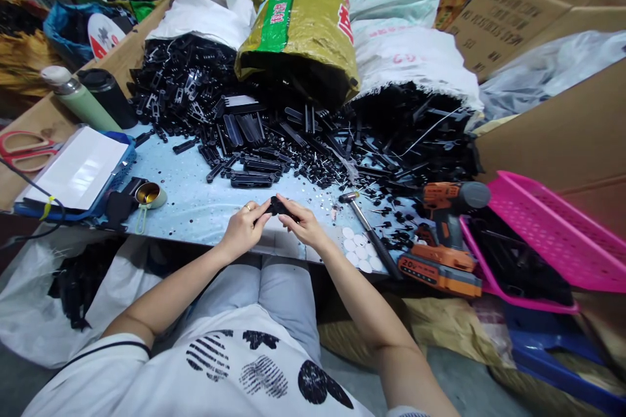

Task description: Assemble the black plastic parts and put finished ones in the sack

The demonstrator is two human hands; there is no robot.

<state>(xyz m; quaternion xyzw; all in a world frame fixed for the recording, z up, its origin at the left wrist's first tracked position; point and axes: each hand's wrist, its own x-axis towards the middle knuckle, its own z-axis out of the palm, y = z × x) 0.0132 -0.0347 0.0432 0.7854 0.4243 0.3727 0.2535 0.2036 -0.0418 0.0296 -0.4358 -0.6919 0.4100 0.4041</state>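
Two-handed, with left hand point(244, 227) and right hand point(304, 221) nearly closed, pinches a small black piece point(276, 206), probably light, stiff and slick, best gripped by its edges.

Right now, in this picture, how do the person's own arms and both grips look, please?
The left grip is ungloved, with a gold-coloured ring on one finger; the right grip is ungloved too. Both forearms are uncovered. The left sleeve is short and white, with a thin dark stripe. Of the right sleeve, only a sliver shows.
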